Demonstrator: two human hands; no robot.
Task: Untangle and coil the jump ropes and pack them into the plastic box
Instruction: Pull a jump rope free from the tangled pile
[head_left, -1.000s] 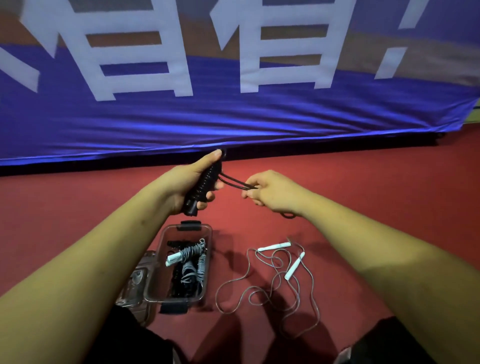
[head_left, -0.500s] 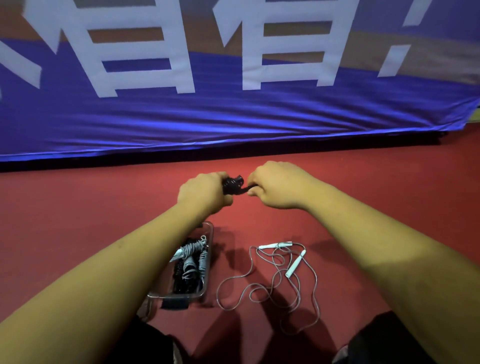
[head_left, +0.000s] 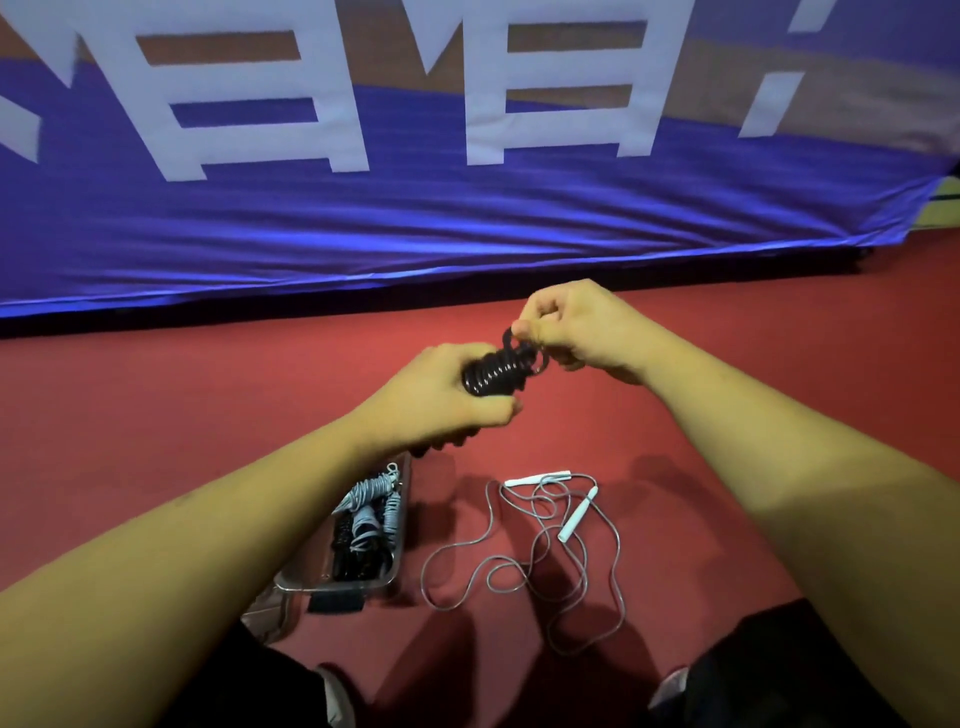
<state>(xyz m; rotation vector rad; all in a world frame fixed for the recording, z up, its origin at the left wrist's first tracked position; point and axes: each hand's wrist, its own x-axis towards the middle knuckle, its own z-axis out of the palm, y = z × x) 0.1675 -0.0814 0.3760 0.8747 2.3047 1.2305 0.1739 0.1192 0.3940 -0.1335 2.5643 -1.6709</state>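
Note:
My left hand (head_left: 441, 400) grips a black jump rope (head_left: 493, 371) whose cord is wound in tight turns around its handles. My right hand (head_left: 576, 325) pinches the loose end of that black cord just above the bundle. Both hands are held above the red floor. Below my left forearm lies the clear plastic box (head_left: 387, 577), open, with coiled grey and black ropes inside. To its right a grey jump rope with white handles (head_left: 574, 522) sprawls loose and tangled on the floor.
A blue banner (head_left: 467, 223) with large white characters hangs along the far edge of the red floor (head_left: 156, 415). The box lid (head_left: 270, 618) lies at the box's near left. My dark-clothed knees and shoes fill the bottom corners.
The black cord was stretched between my hands a second ago; now it is wound tight on the handles, and my right hand has risen with the cord's end.

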